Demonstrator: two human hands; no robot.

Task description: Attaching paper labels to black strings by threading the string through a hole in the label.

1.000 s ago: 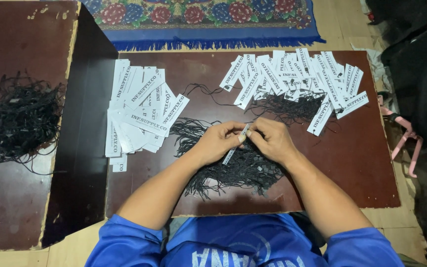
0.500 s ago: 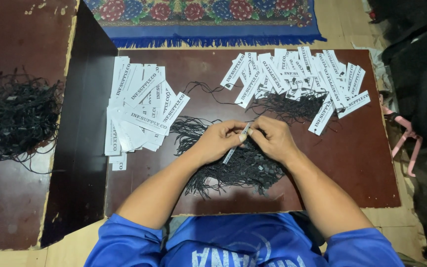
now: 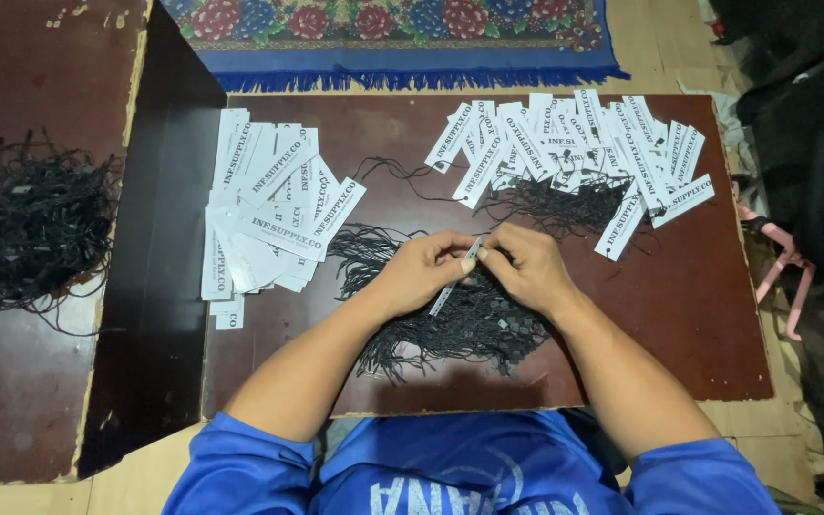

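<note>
Dark brown tabletop [image 3: 698,315], seen from above. One white paper tag [image 3: 454,282] sits edge-on at mid-table, pinched between left hand [image 3: 419,274] and right hand [image 3: 526,267], fingertips pressed together on it. Directly beneath: loose black strings [image 3: 450,329]. Left, a pile of white tags [image 3: 264,215]; far right, strung tags [image 3: 574,153]. Separate black tangle [image 3: 35,224] on side table.

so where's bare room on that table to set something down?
Free: the table right of the right hand, below the tagged pile; also the strip between the plain tag stack and that pile. Crowded: the middle, where both hands, left hand included, hold one tag over the black strings.
</note>
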